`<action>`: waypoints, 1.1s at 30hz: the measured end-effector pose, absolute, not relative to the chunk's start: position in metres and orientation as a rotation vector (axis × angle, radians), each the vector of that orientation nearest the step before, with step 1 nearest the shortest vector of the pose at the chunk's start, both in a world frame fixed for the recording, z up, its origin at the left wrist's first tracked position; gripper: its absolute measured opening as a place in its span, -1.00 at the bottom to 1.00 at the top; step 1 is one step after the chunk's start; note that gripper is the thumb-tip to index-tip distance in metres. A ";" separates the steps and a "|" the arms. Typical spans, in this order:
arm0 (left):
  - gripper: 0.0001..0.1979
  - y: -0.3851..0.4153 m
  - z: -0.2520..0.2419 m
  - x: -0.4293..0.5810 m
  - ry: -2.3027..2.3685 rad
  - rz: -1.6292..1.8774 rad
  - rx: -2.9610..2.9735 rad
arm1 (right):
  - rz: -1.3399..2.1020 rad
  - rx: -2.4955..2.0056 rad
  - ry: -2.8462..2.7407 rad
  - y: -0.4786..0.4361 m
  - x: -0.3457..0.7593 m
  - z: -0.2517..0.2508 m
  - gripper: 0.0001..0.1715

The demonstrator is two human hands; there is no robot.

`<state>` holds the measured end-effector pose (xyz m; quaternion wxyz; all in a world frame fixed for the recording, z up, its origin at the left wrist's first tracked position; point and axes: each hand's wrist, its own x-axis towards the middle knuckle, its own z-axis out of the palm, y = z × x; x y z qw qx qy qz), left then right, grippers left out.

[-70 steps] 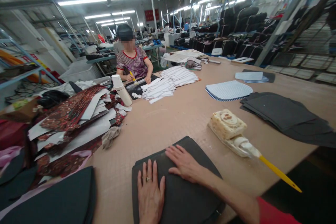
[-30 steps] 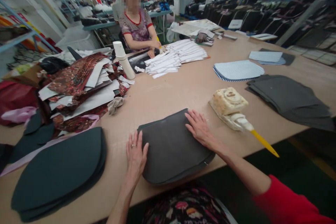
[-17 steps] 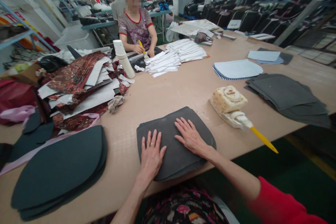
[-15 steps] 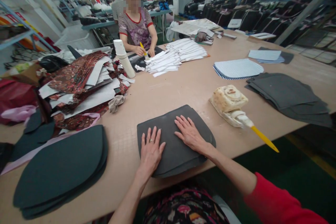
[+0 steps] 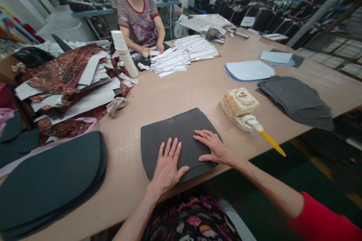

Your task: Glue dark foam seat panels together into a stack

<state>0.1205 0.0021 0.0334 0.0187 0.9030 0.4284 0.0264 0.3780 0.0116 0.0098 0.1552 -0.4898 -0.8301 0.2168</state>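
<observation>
A dark grey sheet with rounded corners (image 5: 172, 130) lies before me at the table's near edge, with another sheet's edge showing under it. My left hand (image 5: 167, 163) rests flat on its near left part, fingers spread, a ring on one finger. On its right side lies my right hand (image 5: 212, 147), palm down with fingers stretched and thumb apart. Neither hand grips anything. To the right stands a glue-stained block-shaped container (image 5: 239, 101), a yellow-handled brush (image 5: 273, 143) leaning out of it over the table edge.
Dark green rounded panels (image 5: 53, 180) are stacked at left, below a heap of patterned fabric and white strips (image 5: 68, 71). Grey sheets (image 5: 296, 101) and blue-striped pieces (image 5: 249, 70) lie at right. Across the table (image 5: 169, 92), a co-worker (image 5: 141, 19) handles white strips (image 5: 186, 54) beside a pale bottle (image 5: 124, 54).
My left hand has slid toward the near middle of the sheet, and my right hand has shifted nearer its right edge. The view has tilted and turned slightly. The co-worker's hands have moved.
</observation>
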 end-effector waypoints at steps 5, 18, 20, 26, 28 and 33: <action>-0.23 0.003 0.036 0.119 1.323 0.077 2.792 | 0.790 -1.243 -2.474 0.011 0.403 0.022 -0.10; -0.24 0.004 0.043 0.114 1.268 0.054 2.607 | 0.372 -1.627 -2.507 -0.010 0.458 0.025 0.07; -0.35 0.006 0.052 0.118 1.276 0.075 2.524 | 0.346 -1.639 -2.333 -0.006 0.472 0.038 -0.17; -0.49 0.013 0.047 0.188 1.496 0.267 2.565 | 0.259 -1.524 -2.038 0.051 0.381 0.034 -0.53; -0.47 0.013 0.034 0.208 1.577 0.275 2.596 | 0.158 -1.613 -2.050 0.062 0.352 0.015 -0.52; -0.45 0.002 0.018 0.194 1.703 0.218 2.596 | 0.025 -1.687 -2.152 0.059 0.341 -0.015 -0.51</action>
